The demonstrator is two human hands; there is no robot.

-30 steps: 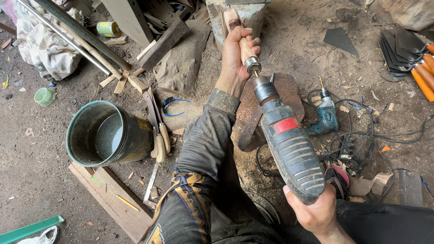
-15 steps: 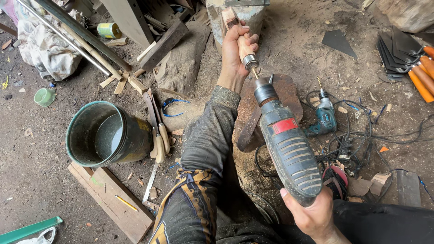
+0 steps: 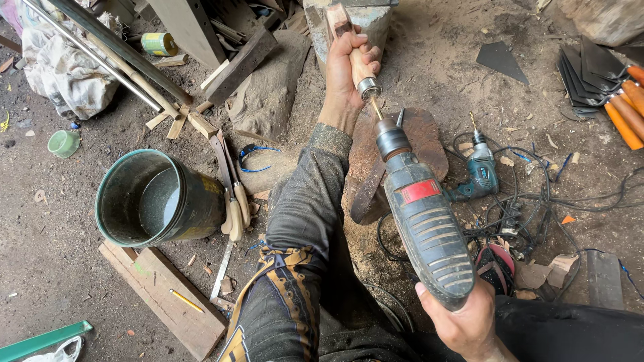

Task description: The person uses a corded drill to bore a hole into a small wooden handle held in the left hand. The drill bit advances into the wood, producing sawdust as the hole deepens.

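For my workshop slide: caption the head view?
Left hand steadies a wooden handle while right hand aims a drill.

The dirt floor [image 3: 54,268], strewn with sawdust and wood chips, carries a green metal bucket [image 3: 157,201] beside a wooden plank [image 3: 161,295] with a yellow pencil [image 3: 186,301] on it. A small teal drill [image 3: 479,174] lies among tangled black cables [image 3: 530,208]. Dark metal blades [image 3: 590,67] and orange handles [image 3: 627,110] rest at the right.
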